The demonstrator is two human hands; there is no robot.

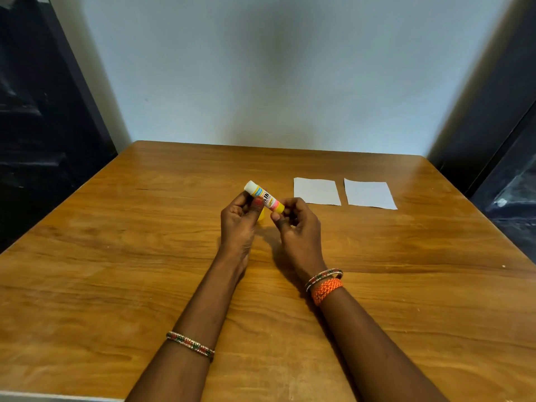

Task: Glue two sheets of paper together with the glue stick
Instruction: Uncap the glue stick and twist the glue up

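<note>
The task looks barely begun: the yellow, white-ended glue stick is held above the brown wooden table, the left hand pinching its middle and the right hand gripping its lower end. Something yellow, perhaps its cap, shows behind the left hand. Both small white paper sheets lie apart, side by side, just right of the hands, seemingly unglued. Nothing blocks the way.
</note>
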